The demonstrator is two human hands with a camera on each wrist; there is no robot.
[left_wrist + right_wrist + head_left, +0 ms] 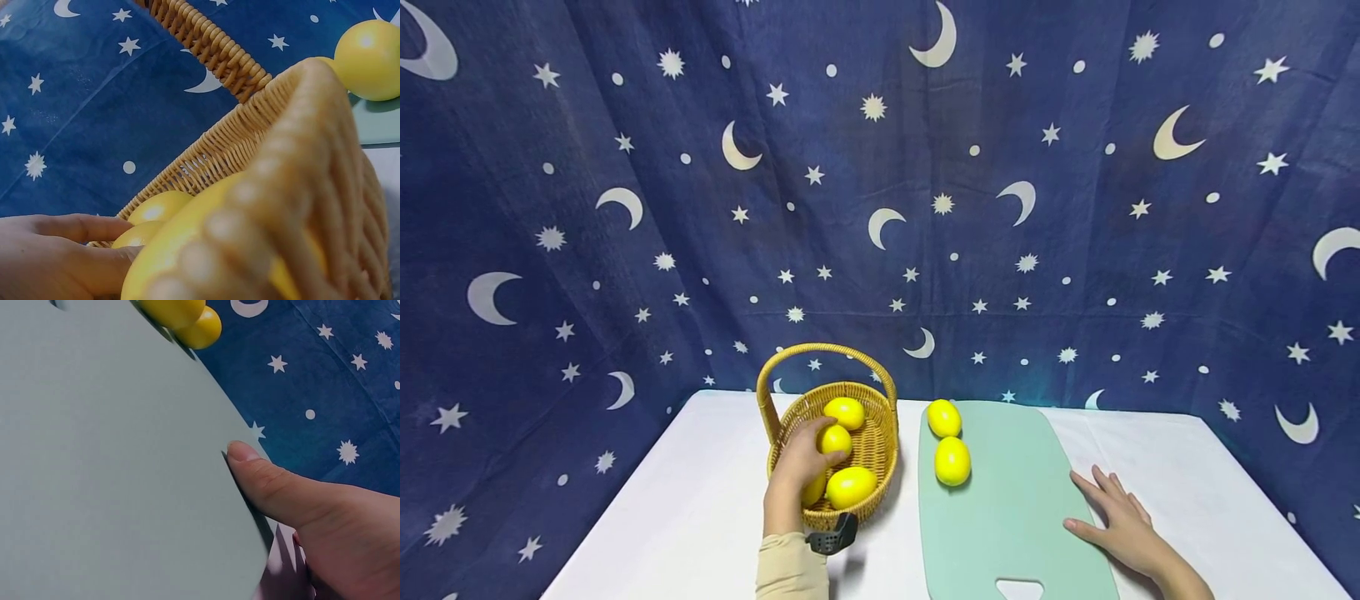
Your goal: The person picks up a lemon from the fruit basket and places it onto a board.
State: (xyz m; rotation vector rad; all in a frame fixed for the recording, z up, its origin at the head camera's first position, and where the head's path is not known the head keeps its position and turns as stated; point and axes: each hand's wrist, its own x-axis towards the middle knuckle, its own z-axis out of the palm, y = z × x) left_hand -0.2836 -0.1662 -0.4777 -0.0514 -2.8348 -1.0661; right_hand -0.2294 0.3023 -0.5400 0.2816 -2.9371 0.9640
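My left hand point(799, 460) reaches into a wicker basket point(891, 471) and holds a yellow lemon point(835, 441) between thumb and fingers. In the left wrist view, that lemon point(139, 234) shows between forefinger and thumb, partly hidden by a nearer lemon. Other lemons lie around it in the basket, one behind point(845, 412) and one in front point(852, 487). My right hand point(1122, 527) rests with fingers spread at the right edge of a pale green cutting board point(1015, 500). Its thumb point(269, 478) lies over the board's edge in the right wrist view.
Two lemons sit on the board's left side, one farther back point(944, 418) and one nearer point(952, 462). The basket's tall handle point(827, 347) arches over its back. A white-covered table point(670, 508) carries everything, with a blue star-and-moon curtain point(880, 167) behind.
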